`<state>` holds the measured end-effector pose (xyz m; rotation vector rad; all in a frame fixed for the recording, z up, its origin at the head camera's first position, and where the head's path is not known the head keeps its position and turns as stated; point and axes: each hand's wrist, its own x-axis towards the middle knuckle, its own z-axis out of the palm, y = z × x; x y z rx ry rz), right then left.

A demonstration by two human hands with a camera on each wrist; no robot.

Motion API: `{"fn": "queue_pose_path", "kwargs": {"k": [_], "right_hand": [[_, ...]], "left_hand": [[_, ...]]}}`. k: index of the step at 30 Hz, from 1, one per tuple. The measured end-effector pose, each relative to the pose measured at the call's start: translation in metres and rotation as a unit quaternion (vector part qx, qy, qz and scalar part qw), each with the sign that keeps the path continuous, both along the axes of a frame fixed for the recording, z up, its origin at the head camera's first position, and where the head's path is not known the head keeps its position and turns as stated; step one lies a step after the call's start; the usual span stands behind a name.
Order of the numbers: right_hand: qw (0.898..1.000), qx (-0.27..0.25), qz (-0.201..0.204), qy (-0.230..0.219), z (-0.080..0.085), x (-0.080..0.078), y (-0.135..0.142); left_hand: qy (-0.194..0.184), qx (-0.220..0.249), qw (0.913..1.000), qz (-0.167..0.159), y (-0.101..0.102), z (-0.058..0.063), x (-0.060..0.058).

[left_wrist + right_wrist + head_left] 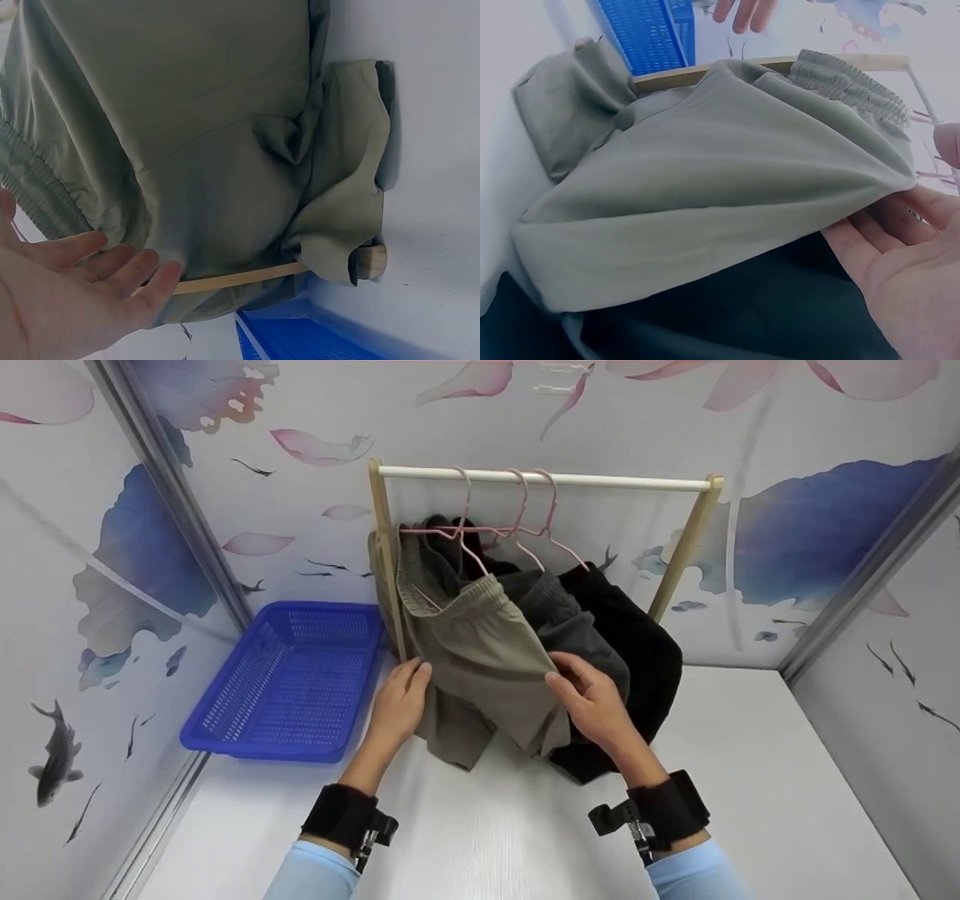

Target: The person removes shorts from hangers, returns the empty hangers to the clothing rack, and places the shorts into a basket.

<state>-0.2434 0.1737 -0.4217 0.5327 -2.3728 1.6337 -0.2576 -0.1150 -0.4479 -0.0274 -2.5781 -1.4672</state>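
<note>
Olive-grey shorts (487, 637) with an elastic waistband hang from a pink hanger (466, 495) at the left of the rack. My left hand (401, 697) is at their left side, beside the rack's wooden leg; the left wrist view shows its fingers (124, 274) extended along the cloth. My right hand (592, 697) is at the shorts' right edge. In the right wrist view its fingers (877, 229) lie behind that edge, where folds converge, with the thumb apart from the cloth. Dark grey shorts (581, 622) and a black garment (645, 645) hang behind.
The garment rack has a white rail (622, 481) and wooden legs (682, 555). A blue perforated basket (262, 746) stands left of it on the white table (750, 780). Walls (315, 405) with printed petals and fish enclose the table at the back and sides.
</note>
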Motion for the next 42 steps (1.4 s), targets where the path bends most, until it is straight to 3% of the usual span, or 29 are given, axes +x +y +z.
{"fn": "queue_pose_path", "kwargs": {"k": [8,16,25,33,42], "right_hand": [[1.000,0.021,-0.002,-0.023,0.006,-0.009,-0.011],[0.998,0.034,-0.007,-0.045,0.007,-0.016,-0.021],[0.996,0.054,-0.024,-0.069,0.011,-0.020,-0.030],[0.998,0.043,-0.033,-0.019,0.007,-0.025,-0.030],[0.994,0.031,-0.084,0.060,0.004,-0.024,-0.029]], "left_hand": [[-0.010,0.023,0.9997,0.003,0.006,0.007,-0.007],[-0.033,0.037,0.9988,0.004,0.008,0.005,-0.012],[-0.022,0.040,0.9989,0.009,0.010,0.006,-0.016],[-0.020,0.047,0.9986,0.010,0.010,0.007,-0.018],[-0.008,0.056,0.9983,0.010,0.011,0.009,-0.020]]}}
